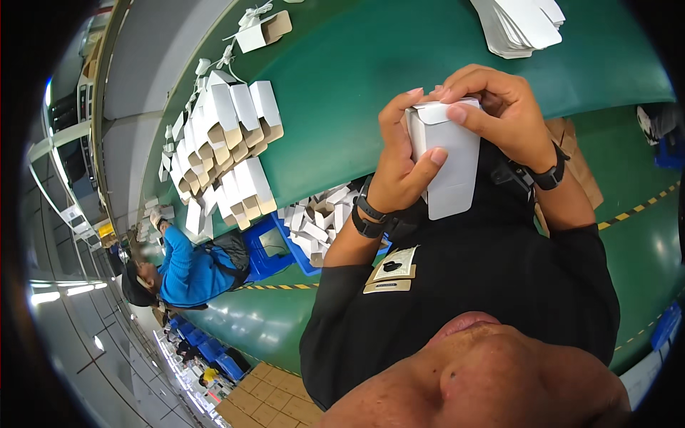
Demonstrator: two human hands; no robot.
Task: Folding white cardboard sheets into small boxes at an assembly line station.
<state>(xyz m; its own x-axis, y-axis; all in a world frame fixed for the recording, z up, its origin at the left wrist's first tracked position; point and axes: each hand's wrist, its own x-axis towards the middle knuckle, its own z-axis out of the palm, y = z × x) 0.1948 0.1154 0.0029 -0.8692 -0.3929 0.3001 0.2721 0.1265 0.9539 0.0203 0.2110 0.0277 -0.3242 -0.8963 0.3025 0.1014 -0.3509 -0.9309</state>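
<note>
A small white cardboard box (454, 160) is held up in front of my chest, above the near edge of the green table. My left hand (404, 153) wraps its left side, the thumb lying along the front face. At the upper end, my right hand (505, 107) is closed over the box, with its thumb and fingers pressing on the end flap (442, 112). A long flap hangs from the lower end. The inside of the box is hidden.
Several rows of open white boxes (221, 135) lie on the green table (335, 93) at the left. A stack of flat white cartons (515, 28) sits at the far right. Left of me, a blue crate (300, 260) holds white boxes; beyond it is a person in blue (196, 267).
</note>
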